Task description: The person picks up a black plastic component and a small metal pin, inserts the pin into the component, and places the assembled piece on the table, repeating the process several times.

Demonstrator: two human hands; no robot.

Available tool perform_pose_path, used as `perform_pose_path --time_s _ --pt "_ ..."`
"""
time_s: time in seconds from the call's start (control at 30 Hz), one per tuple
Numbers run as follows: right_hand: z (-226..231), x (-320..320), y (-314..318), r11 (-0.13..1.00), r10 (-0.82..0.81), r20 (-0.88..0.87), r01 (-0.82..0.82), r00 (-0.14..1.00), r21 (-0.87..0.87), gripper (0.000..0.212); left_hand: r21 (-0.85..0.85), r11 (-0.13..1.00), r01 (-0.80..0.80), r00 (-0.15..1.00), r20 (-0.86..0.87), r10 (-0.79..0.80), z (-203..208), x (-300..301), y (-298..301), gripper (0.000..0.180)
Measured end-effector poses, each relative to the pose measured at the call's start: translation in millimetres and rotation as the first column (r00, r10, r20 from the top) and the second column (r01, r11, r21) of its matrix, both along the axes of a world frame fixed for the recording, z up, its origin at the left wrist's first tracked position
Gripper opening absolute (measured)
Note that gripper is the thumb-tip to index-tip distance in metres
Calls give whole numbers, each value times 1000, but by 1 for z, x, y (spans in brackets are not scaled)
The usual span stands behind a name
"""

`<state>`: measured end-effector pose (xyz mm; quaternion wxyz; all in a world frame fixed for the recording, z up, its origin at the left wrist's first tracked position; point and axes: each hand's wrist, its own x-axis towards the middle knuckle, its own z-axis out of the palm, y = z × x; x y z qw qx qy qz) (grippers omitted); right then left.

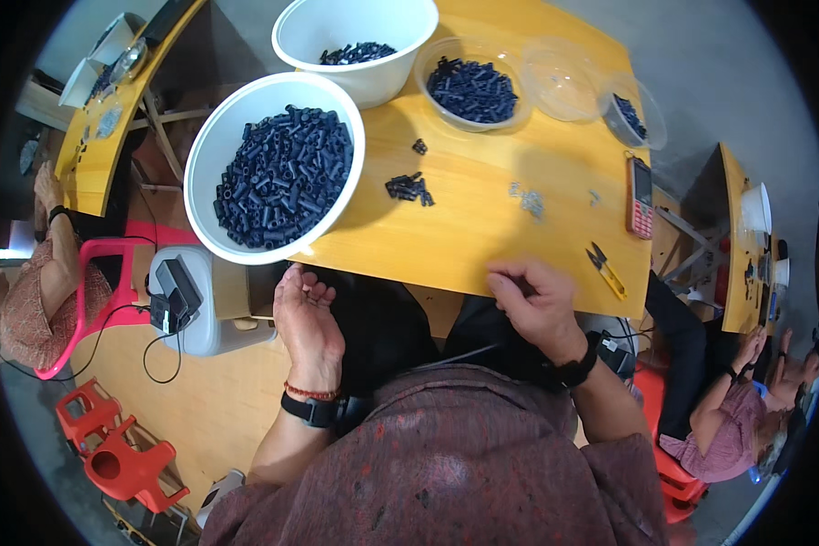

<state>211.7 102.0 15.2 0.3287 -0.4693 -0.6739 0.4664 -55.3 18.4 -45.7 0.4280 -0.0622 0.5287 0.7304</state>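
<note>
My left hand [308,318] is palm up just below the near rim of a white basin [200,196], fingers loosely curled and nothing visible in the palm. Short black plastic tubes [287,177] fill that basin. At the table's front edge, my right hand [539,305] is closed, its thumb and forefinger drawn together; whatever they hold, if anything, is hidden. Beyond it lies a small pile of tiny silvery parts [528,200]. A little heap of black tubes [409,189] rests between the basin and those parts, with a smaller dark cluster [419,146] behind.
A second white basin [355,82] and clear plastic bowls [471,118] of dark parts stand at the back of the yellow table [482,246]. Yellow-handled snips [607,270] and a red phone [640,198] lie right. People sit at tables on both sides. Red stools [132,464] stand lower left.
</note>
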Motion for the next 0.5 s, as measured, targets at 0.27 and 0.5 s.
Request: perform_pose_path --time_s 0.27,0.5 --pt "41 21 -3 975 48 -212 -92 976 -205 18 -41 998 -41 997 -72 38 -13 0 4 16" --pt "194 52 -70 938 292 -237 -229 926 261 14 -54 997 -63 996 -61 60 -15 -9 0 16"
